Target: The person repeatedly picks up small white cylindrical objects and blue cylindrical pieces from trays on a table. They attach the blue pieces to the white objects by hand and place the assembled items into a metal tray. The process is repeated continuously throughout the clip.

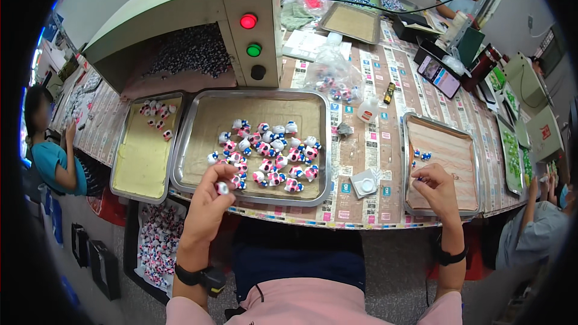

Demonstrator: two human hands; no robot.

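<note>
My left hand [208, 204] pinches a small white figurine [223, 188] above the near edge of a large metal tray [253, 97]. Several little figurines [265, 149] in white, pink and blue lie grouped on that tray's brown lining. Over at the right, my right hand [438, 191] is closed at the fingertips on a tiny dark blue piece [419, 179], partly covered by the fingers. It hovers over the left side of a smaller metal tray [451, 150], where a few small blue-and-white pieces [425, 156] lie.
A machine [180, 18] with red and green lights stands behind the large tray. At left is a yellow-lined tray [141, 165] with pink-white figurines. A white bottle [368, 109], a square white block [364, 183] and a phone [439, 75] sit on the table. Other people work nearby.
</note>
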